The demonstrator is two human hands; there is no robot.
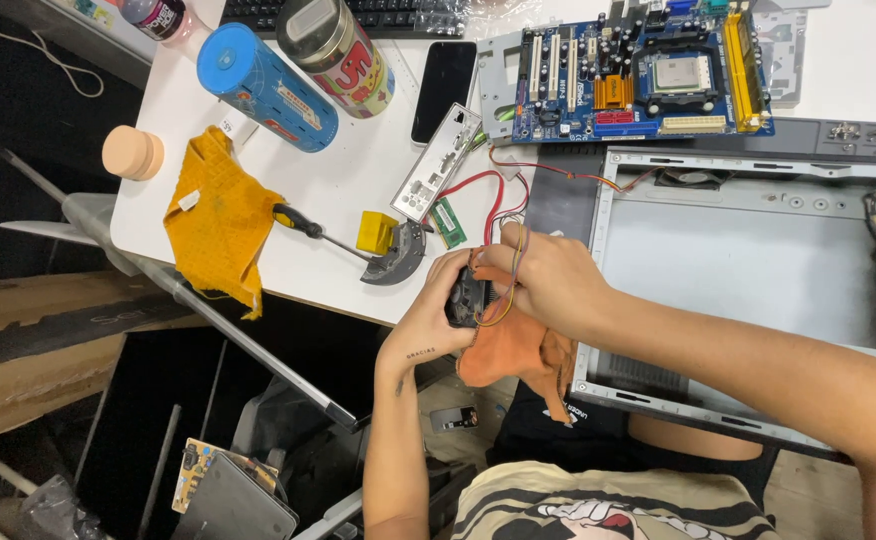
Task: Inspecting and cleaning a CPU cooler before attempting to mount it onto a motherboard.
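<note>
Two hands met just off the white table's (328,190) front edge: left hand (428,315) cupped under a small black fan (466,298), right hand (548,280) closed over it, pressing a soft orange cloth (513,350). Thin coloured wires (506,290) looped over fingers. Bare metal case (758,250) alongside.

The open grey metal computer case (748,250) is taken as landmark. Behind it, the blue rectangular motherboard (638,75) is laid. Left of it, on the white table (318,200), the black-handled screwdriver (303,225) and crumpled orange cloth (220,215) are placed.
</note>
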